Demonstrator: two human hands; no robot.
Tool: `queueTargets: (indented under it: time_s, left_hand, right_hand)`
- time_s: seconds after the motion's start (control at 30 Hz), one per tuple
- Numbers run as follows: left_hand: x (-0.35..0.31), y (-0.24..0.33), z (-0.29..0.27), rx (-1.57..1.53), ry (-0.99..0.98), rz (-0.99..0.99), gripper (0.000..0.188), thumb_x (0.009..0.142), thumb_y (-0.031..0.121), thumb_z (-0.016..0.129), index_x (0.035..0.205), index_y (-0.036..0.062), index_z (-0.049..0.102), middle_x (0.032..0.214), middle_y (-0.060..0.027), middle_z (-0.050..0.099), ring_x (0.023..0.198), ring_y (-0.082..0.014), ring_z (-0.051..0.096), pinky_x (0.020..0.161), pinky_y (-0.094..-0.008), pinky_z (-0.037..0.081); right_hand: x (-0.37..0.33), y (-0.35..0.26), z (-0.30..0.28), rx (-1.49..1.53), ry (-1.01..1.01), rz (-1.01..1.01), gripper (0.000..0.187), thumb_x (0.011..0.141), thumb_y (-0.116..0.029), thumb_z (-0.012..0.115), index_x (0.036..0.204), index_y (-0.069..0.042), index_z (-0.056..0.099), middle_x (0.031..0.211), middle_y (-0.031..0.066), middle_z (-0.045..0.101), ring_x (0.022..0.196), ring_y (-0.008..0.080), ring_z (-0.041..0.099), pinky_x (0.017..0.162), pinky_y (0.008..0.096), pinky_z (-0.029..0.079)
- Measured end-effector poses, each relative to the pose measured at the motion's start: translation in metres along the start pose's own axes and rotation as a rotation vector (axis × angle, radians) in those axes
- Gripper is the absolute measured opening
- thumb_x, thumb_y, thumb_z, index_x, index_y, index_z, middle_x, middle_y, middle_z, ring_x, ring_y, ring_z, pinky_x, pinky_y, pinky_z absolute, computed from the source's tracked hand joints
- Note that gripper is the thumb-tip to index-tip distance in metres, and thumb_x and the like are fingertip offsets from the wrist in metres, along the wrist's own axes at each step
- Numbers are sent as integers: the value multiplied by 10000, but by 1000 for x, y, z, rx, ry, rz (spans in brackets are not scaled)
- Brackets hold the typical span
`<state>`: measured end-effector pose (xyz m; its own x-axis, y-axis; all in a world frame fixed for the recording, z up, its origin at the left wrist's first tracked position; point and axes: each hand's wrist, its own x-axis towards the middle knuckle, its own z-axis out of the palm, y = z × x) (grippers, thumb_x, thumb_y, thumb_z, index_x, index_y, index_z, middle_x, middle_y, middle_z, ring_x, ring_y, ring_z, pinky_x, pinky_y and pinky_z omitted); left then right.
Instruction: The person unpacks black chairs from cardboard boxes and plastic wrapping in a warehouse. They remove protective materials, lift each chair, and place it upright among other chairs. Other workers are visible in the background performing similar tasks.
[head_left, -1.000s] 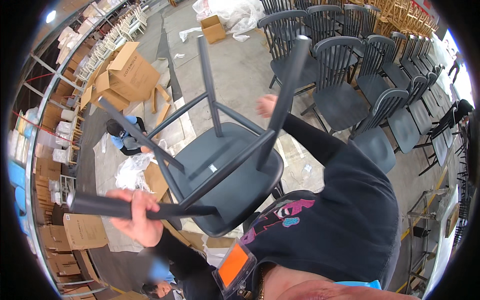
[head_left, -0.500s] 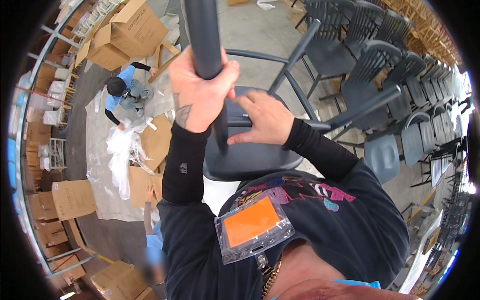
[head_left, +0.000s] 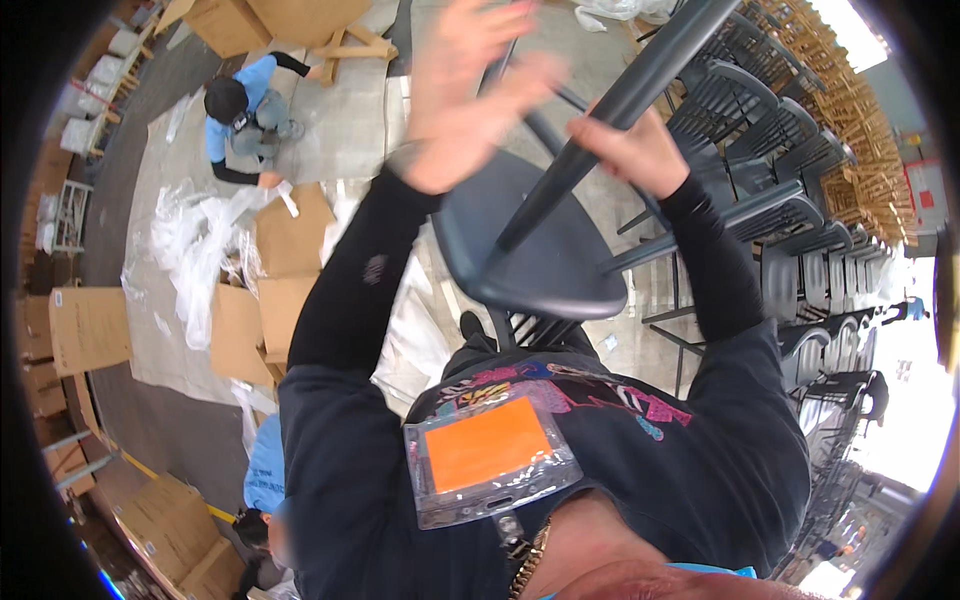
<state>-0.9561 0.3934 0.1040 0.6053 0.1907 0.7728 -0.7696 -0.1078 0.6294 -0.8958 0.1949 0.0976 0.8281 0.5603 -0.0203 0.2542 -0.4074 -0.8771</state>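
Note:
A dark grey chair [head_left: 555, 265] is held tilted in front of me, its legs pointing up and away and its spindled back hanging below the seat. My right hand [head_left: 640, 150] is wrapped around one thick chair leg [head_left: 625, 95], with the thumb across it. My left hand [head_left: 470, 95] is raised to the left of that leg, off it and smeared by motion. Its fingers look spread, with nothing visible in them.
Rows of dark chairs [head_left: 735, 115] stand at the right. At the left, a person in a blue shirt [head_left: 255, 110] crouches beside white plastic wrap [head_left: 200, 255] and flattened cardboard [head_left: 290, 235]. Another person in blue [head_left: 265, 465] is at the lower left, near a large carton [head_left: 175, 530].
My left hand has let go of the chair leg and lifted away. My right hand has closed on a leg. The chair has turned, its leg now leaning up to the right.

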Motion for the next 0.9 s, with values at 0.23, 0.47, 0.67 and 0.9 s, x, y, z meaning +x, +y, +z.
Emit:
queueTargets:
  time_s: [0.23, 0.47, 0.67, 0.9]
  left_hand:
    - [-260, -109, -178, 311, 806, -963, 188, 882, 126, 598, 1006, -14, 580, 892, -107, 647, 748, -144, 621, 618, -260, 489]
    - [-377, -202, -41, 477, 180, -1900, 718, 763, 636, 613, 946, -57, 653, 965, -207, 663, 941, -305, 618, 846, -407, 457]
    - [-255, -302, -58, -260, 513, -1814, 1081, 774, 756, 476, 1486, 67, 45, 1518, -186, 194, 1401, -333, 200, 1069, -586, 197]
    - [-145, -364, -19, -576, 393, -1675, 905, 838, 691, 449, 1424, 51, 191, 1303, -224, 456, 1028, -416, 573, 832, -512, 500]
  right_hand:
    - [125, -20, -40, 3, -105, -16, 304, 832, -319, 666, 834, -26, 589, 610, -2, 517, 423, 41, 424, 337, 188, 271]
    - [219, -66, -110, 207, -109, 17, 276, 875, -332, 574, 775, -77, 602, 490, 21, 490, 346, 102, 417, 327, 215, 301]
    - [311, -111, -182, 305, -351, -293, 343, 889, -385, 559, 754, -70, 579, 509, 6, 484, 346, 64, 381, 297, 190, 244]
    - [342, -81, -289, 397, -82, -458, 355, 876, -391, 558, 763, -55, 585, 494, 39, 523, 327, 82, 425, 277, 212, 299]
